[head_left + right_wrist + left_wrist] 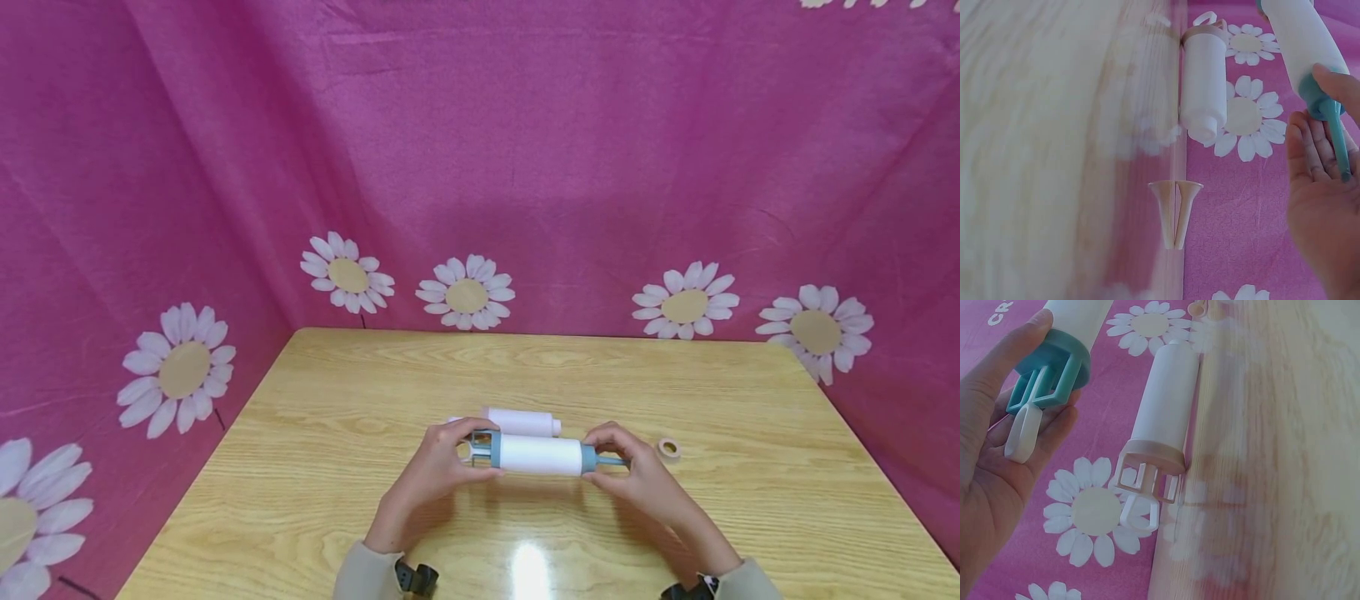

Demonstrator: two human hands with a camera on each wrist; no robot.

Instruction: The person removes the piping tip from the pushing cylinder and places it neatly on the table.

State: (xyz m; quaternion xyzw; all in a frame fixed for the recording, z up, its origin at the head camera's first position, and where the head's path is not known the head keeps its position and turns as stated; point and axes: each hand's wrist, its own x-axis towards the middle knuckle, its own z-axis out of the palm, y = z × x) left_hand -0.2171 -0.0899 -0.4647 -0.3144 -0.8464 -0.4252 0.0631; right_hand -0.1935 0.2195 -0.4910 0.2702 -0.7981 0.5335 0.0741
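A white piping syringe [540,456] with teal end caps is held level above the table between both hands. My left hand [442,461] grips its handle end, thumb on the barrel edge and fingers around the far side. A white pull ring [1023,432] sticks out past the teal finger grips toward the palm. On the other end, my right hand [643,473] pinches the teal cap [1315,94] between thumb and fingers. A long thin teal nozzle [1338,140] extends from that cap over the right palm. Just behind lies a second white piping syringe [519,421] with a peach cap [1152,454].
A small peach nozzle [669,450] stands on the wooden table [360,400] to the right of the right hand. Pink cloth [525,150] with daisies hangs along the table's back and sides.
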